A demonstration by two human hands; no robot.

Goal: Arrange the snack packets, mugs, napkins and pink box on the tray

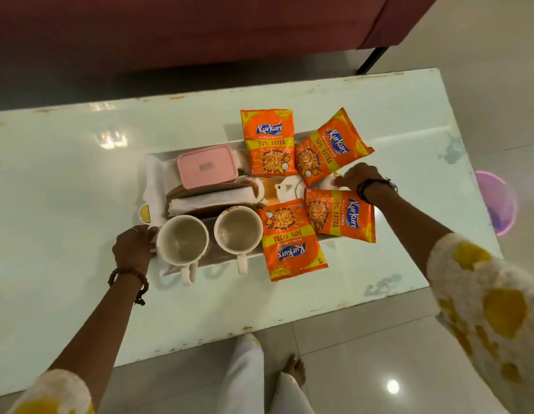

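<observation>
A white tray [197, 147] lies on a pale glass table [80, 180]. At its back left sits the pink box [207, 167], with folded white and brown napkins [212, 198] in front of it. Two empty white mugs [182, 239] [238, 230] stand at the front, handles toward me. Four orange snack packets [270, 141] [331, 146] [340, 215] [291, 240] fan out over the tray's right half, overhanging its rim. My left hand [134, 246] grips the tray's front left corner beside the left mug. My right hand [360, 177] holds the right edge between two packets.
A small white teapot shape [289, 188] shows in the tray's middle. A maroon sofa [200, 31] stands behind the table. A purple tub [496, 201] sits on the tiled floor at the right. My foot [295, 370] is below the table's near edge.
</observation>
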